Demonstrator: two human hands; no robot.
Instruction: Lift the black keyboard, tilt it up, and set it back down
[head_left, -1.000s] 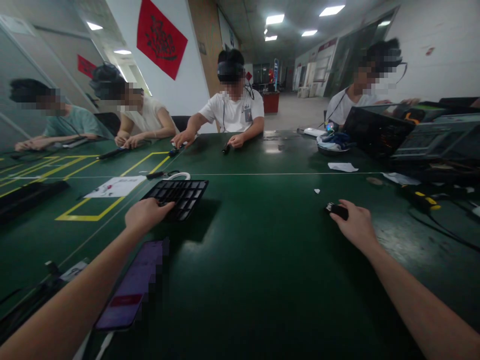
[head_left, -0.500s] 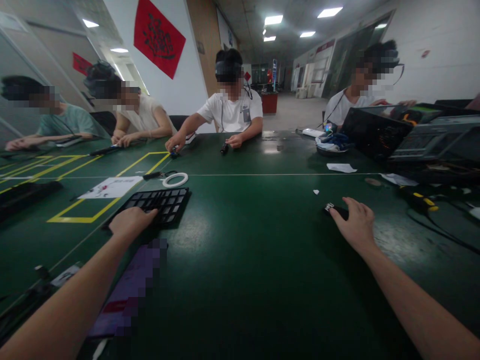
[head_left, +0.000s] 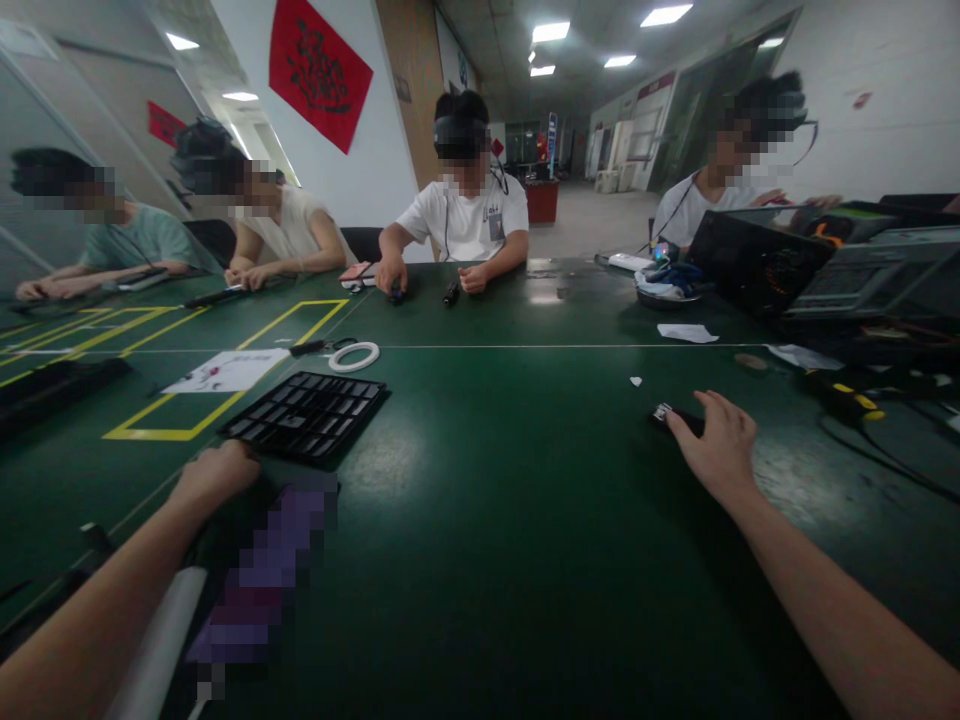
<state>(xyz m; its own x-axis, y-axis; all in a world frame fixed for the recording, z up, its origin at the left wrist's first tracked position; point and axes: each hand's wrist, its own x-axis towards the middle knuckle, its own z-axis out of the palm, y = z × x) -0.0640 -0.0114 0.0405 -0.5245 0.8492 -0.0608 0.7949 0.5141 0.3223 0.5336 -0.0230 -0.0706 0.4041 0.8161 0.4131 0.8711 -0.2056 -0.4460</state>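
A black compartment tray [head_left: 330, 410] with a grid of small cells lies on the green table, left of centre. Just off its near left corner is my left hand [head_left: 217, 480], its fingers curled under and closed; whatever they may hold is hidden. A blurred purple flat object [head_left: 281, 550] lies to the right of my left forearm. On the right, my right hand [head_left: 716, 440] rests on the table with thumb and forefinger around a small black object with a silver end [head_left: 675, 418]. Its exact kind does not show.
A white tape ring [head_left: 354, 357] and a printed sheet [head_left: 225, 370] lie beyond the tray. At right are a yellow-and-black tool [head_left: 855, 400], cables and an opened computer case [head_left: 757, 265]. Several people sit around the table; one person's hand [head_left: 391, 275] touches a small dark item.
My left hand has left the tray, moving toward me and left. A white object now shows beside my left forearm. My right hand keeps its place. The person opposite shifted a hand rightward.
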